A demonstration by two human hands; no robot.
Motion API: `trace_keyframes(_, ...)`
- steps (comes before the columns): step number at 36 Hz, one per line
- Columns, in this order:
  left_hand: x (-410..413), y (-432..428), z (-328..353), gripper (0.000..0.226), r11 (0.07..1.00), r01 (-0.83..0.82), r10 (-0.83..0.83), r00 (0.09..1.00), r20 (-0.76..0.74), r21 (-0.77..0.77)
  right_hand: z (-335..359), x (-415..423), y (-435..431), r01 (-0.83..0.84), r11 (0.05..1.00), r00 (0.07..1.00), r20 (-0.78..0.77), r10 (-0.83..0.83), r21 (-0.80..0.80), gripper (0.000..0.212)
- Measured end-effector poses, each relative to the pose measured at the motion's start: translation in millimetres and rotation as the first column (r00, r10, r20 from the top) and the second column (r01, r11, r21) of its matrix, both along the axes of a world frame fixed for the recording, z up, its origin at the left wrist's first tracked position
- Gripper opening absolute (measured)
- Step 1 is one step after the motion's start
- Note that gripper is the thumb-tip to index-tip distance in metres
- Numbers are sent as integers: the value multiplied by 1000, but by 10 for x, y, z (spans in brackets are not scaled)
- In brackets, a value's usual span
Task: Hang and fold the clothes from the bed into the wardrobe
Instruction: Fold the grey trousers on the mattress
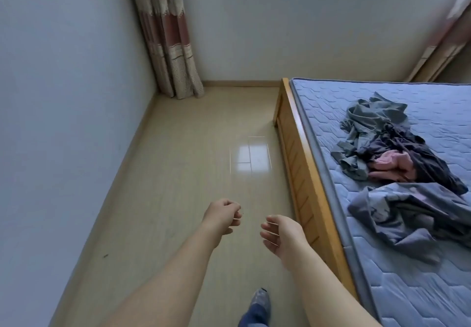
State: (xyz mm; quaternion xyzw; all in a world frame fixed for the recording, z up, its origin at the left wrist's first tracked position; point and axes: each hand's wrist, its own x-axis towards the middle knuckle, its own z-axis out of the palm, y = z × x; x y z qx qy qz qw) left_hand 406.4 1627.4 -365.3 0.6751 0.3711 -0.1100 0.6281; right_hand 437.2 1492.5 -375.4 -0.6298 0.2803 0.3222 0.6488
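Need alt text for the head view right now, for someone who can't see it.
Both hands, left hand and right hand, hover empty over the tiled floor beside a wooden-framed bed. A crumpled pile of clothes lies on the blue mattress; a curtain hangs in the corner.

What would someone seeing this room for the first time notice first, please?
Probably the heap of clothes, grey, dark and pink, lying on the blue quilted mattress at the right. Next, the left hand and right hand, both empty, held out over the pale floor beside the wooden bed frame.
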Motion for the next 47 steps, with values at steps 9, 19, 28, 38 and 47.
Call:
trace_keyframes(9, 1670, -625, 88, 13, 976, 219, -219, 975, 16, 0, 47, 1395, -694, 235, 972, 972, -12, -235, 13, 12)
trace_keyframes(19, 3318, -1283, -139, 14, 876, 483, -483, 875, -42, -15, -123, 2576, -1349, 571, 821, 818, -92, -567, 22, 19)
trace_keyframes(28, 4780, -1780, -135, 11, 683, 729, -727, 684, -64, 39, -203, 3607, -1669, 759, 651, 643, -144, -753, -14, 14)
trace_keyframes(38, 5251, -2664, -455, 11, 415, 909, -889, 412, -198, 31, -527, 3682, -2239, 930, 364, 341, -241, -909, -56, 20)
trace_keyframes(47, 5162, -3431, -952, 12, 280, 959, -920, 256, -297, -40, -959, 3455, -2879, 930, 340, 280, -330, -901, -138, 17)
